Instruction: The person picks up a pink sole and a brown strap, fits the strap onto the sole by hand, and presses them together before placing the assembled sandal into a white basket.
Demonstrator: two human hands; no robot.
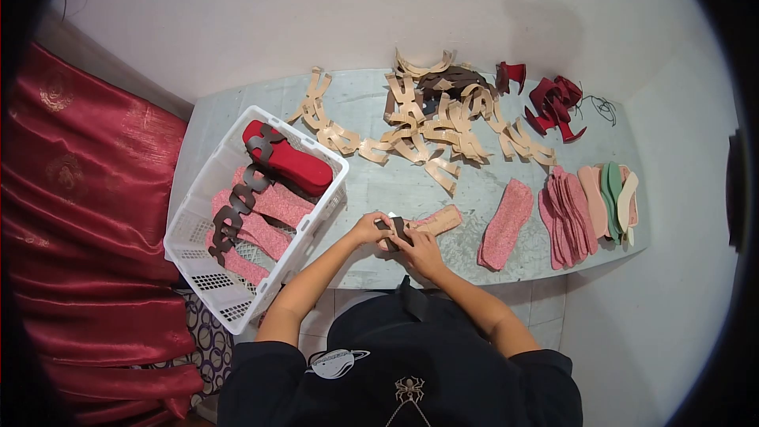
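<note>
Near the front edge of the table, my left hand [370, 229] and my right hand [424, 253] close on a dark brown sandal strap [398, 228]. It lies across one end of an insole [439, 220] whose upturned face is tan with pink at the edge. A small white piece shows by the left fingers, too small to name. My fingers hide part of the strap and the near end of the insole. To the right lies a pink speckled insole stack [506, 225], apart from my hands.
At left, a white plastic basket [338, 178] holds pink insoles with brown straps and a red insole [296, 160]. Tan strap pieces [443, 122] are heaped at the back, with dark red straps [557, 103] beyond. More insoles [565, 217] line the right; a red curtain [95, 213] hangs at left.
</note>
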